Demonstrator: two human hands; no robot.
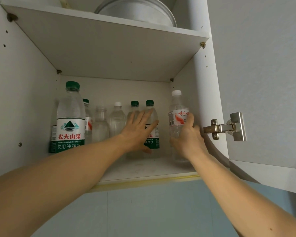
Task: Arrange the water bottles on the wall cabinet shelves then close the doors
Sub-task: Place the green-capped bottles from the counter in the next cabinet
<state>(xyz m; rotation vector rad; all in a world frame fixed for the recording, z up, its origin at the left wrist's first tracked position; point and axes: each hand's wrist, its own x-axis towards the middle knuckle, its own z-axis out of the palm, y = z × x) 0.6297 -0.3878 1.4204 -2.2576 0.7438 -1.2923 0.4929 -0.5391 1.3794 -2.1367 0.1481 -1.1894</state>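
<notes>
Several water bottles stand on the lower shelf of the open wall cabinet. My right hand grips a white-capped bottle with a red label at the shelf's right end, upright against the side wall. My left hand, fingers straight and spread, lies against a green-capped, green-labelled bottle in the back row. A large green-capped bottle stands at the front left, with more bottles lined up behind it.
The upper shelf carries a stack of white plates. The right door stands open, its metal hinge close to my right hand. A pale blue wall lies below the cabinet.
</notes>
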